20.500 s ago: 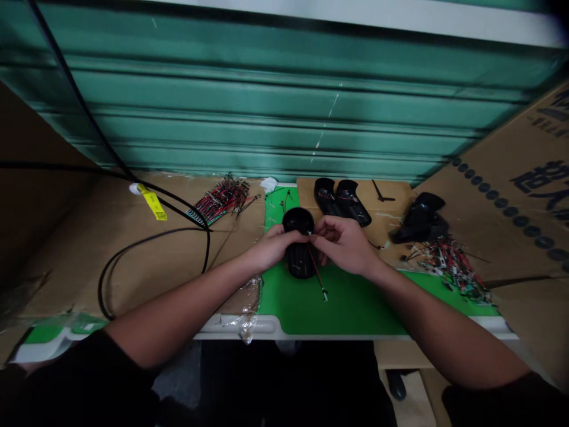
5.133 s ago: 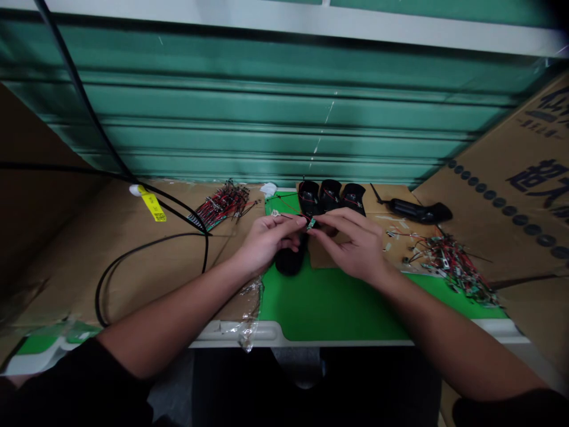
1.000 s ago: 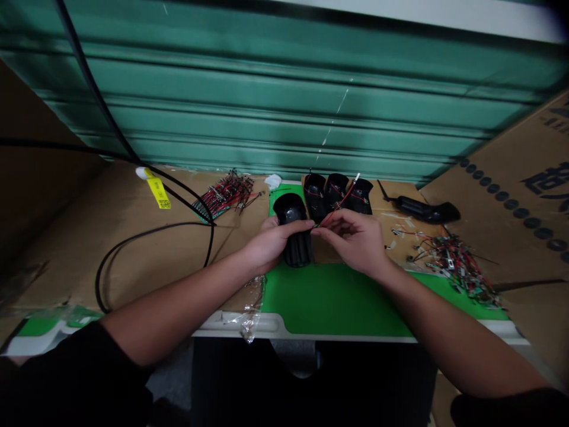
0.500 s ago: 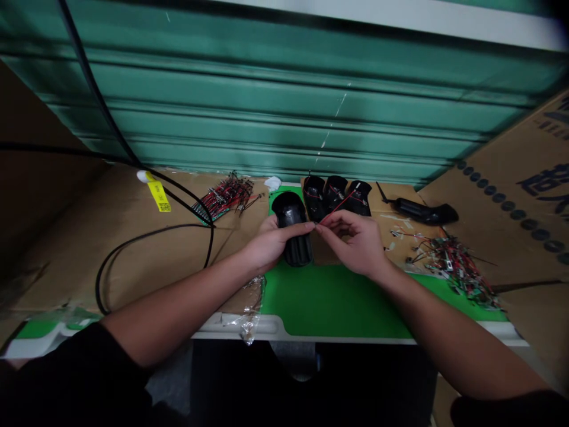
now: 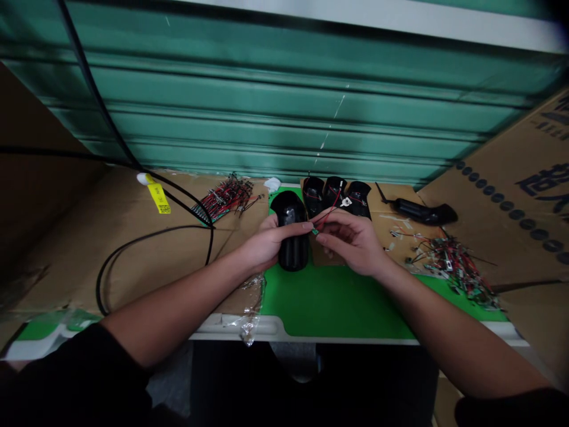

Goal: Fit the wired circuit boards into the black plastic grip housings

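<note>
Gripping a black housing, the left hand has its fingers clamped around one side, thumb across the front. Just beside that thumb's tip, the right hand pinches a small green board; beyond its fingers lie three black shells, then a green wall.

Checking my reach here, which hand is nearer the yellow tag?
Left. The left hand, holding a black shell, is right of the yellow tag; the right hand is farther right, past that shell.
</note>
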Motion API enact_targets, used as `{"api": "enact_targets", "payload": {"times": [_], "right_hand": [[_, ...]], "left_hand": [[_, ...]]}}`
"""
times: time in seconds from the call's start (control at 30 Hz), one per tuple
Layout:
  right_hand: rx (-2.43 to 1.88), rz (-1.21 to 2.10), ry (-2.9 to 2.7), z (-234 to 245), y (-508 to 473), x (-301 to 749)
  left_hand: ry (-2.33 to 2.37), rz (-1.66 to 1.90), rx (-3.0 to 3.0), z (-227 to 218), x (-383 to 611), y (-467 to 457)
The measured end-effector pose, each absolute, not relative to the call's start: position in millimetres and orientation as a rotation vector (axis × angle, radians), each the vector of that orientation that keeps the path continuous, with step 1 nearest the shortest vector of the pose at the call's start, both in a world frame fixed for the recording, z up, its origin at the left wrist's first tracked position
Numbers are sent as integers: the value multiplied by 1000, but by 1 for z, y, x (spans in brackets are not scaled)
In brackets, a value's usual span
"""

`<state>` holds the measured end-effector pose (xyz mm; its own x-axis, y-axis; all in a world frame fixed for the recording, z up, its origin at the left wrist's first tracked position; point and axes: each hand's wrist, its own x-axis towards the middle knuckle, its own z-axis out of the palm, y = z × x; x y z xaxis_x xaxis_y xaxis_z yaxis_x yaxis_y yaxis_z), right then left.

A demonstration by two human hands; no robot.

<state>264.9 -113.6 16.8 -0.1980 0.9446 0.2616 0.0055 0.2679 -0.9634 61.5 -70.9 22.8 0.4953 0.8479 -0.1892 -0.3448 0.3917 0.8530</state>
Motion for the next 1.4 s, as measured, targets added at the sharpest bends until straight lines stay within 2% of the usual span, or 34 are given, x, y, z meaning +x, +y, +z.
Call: {"api": "enact_targets", "payload": {"times": [0.4,0.67,0.8,1.4], "right_hand": [[-920,1173,-1455,14,-111,266],[-1089,629,-1767,20,-104,278],[-1085,494,-1860,20,-102,282],[-1186,706,-1821,12,-99,285]], "left_hand": [[738,780,839,22,62,-71],[706,846,868,16,64,-67],[692,802,927,16,63,-68],[684,712,1037,8,58,-67]]}}
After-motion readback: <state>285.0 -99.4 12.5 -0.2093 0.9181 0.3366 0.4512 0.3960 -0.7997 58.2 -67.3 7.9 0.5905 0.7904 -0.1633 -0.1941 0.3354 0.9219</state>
